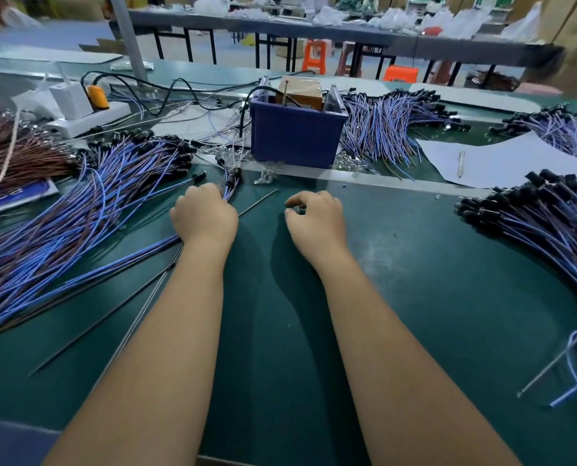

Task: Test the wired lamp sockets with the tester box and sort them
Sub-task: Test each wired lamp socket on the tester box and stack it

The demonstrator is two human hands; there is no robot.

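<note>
The green table point(415, 264) is the biggest thing here, and it is covered with piles of wires. A big pile of blue and brown wires point(78, 210) with black sockets on the ends lies on the left, touching the left arm. Another pile point(542, 227) lies on the right, well apart from the hands. More wires point(384, 129) lie behind, just beside the blue box point(294, 136). The blue box sits in the middle at the back and looks like the tester.

The left hand point(204, 215) is curled round a small bunch of wires, and their black sockets point(231, 178) stick up past the fingers, pointing at the box. The right hand point(314, 215) is curled too, and its fingertips seem to pinch something tiny and clear, but it is too small to tell what.

To do this step well, I think the left hand should hold the bunch tight and lift one socket at a time to the box. Good ones and bad ones should go in different piles, so they do not get mixed up
</note>
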